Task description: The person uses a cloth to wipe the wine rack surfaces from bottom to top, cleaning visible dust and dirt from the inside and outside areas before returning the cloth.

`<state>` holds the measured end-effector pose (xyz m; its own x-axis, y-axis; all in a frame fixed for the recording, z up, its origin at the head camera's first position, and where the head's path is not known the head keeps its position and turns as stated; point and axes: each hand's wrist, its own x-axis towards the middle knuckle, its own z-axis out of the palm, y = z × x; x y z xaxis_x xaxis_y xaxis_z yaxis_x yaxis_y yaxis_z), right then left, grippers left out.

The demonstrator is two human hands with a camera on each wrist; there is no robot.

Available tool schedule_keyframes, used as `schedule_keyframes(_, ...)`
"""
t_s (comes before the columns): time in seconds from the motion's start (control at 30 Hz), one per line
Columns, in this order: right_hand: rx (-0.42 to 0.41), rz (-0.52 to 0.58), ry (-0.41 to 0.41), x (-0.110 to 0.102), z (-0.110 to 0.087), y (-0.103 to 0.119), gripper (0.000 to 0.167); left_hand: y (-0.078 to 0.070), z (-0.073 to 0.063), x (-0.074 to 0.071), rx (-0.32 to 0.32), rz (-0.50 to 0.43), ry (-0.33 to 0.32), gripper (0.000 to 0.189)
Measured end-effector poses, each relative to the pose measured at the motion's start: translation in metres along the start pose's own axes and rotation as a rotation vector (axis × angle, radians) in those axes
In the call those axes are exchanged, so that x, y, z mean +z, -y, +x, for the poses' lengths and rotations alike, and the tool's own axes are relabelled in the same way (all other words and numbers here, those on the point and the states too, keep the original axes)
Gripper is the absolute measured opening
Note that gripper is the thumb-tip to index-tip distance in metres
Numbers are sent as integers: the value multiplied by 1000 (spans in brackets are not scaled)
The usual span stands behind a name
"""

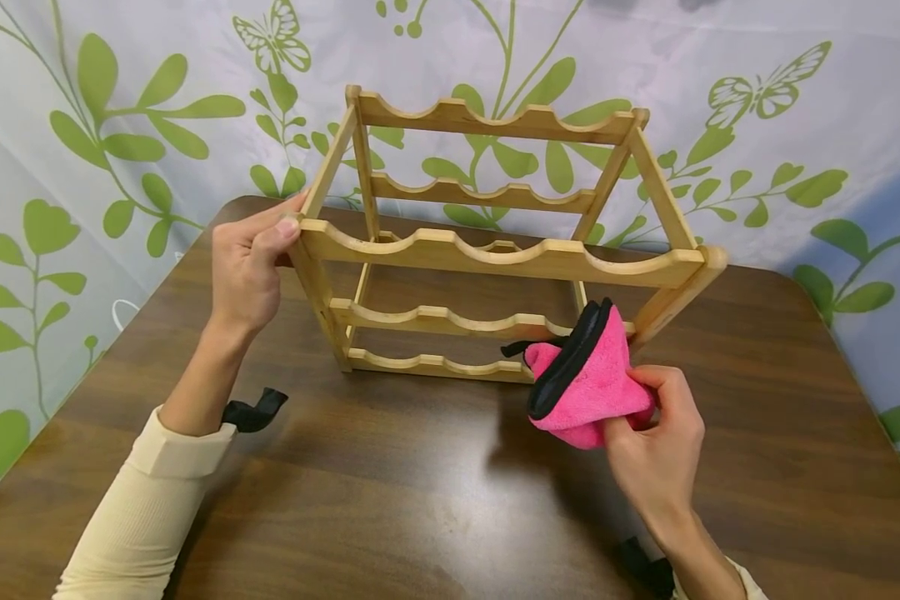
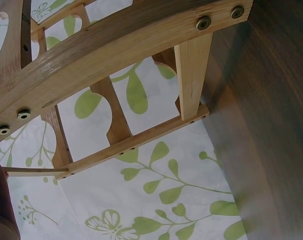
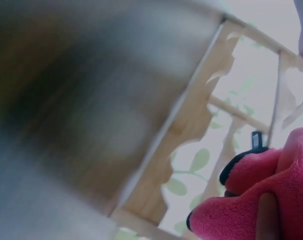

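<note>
A light wooden rack (image 1: 502, 257) with scalloped rails stands across the far half of the table. My left hand (image 1: 247, 271) grips its upper left front corner, thumb on top of the joint. In the left wrist view the side frame (image 2: 106, 65) shows up close, with metal screws in it. In front of the rack's lower right part, my right hand (image 1: 660, 442) holds a bunched pink plush cloth (image 1: 588, 383) with black edging. Part of the right post and the lower rails are hidden behind this cloth. One finger presses into the cloth (image 3: 296, 200) in the right wrist view.
The brown wooden table (image 1: 390, 467) has rounded far corners. Right behind it hangs a pale curtain (image 1: 195, 50) with green leaves and butterflies. Black straps (image 1: 258, 410) dangle from both wrists. A thin white cord (image 1: 125, 312) shows beyond the table's left edge.
</note>
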<state>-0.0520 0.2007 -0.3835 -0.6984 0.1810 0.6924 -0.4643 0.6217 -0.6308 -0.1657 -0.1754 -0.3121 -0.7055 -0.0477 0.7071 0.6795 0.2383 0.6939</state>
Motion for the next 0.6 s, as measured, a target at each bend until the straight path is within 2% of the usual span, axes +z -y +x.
schedule_keyframes(0.13, -52, 46, 21, 1, -2, 14, 29, -1, 1, 0, 8, 2, 2, 37)
schedule_keyframes(0.3, -121, 216, 76, 7, 0, 33, 31, -1, 1, 0, 12, 3, -5, 36)
schedule_keyframes(0.4, -196, 334, 105, 16, 0, 45, 30, 0, 1, 0, 13, 13, -6, 36)
schedule_keyframes(0.47, -255, 383, 114, 25, 1, 54, 22, 0, 1, -1, 13, 18, -5, 36)
schedule_keyframes(0.53, -316, 393, 117, 34, 3, 65, 16, 0, 1, 0, 11, 19, -6, 36)
schedule_keyframes(0.6, -366, 396, 120, 42, 8, 75, 18, 0, 1, 0, 11, 19, -8, 36)
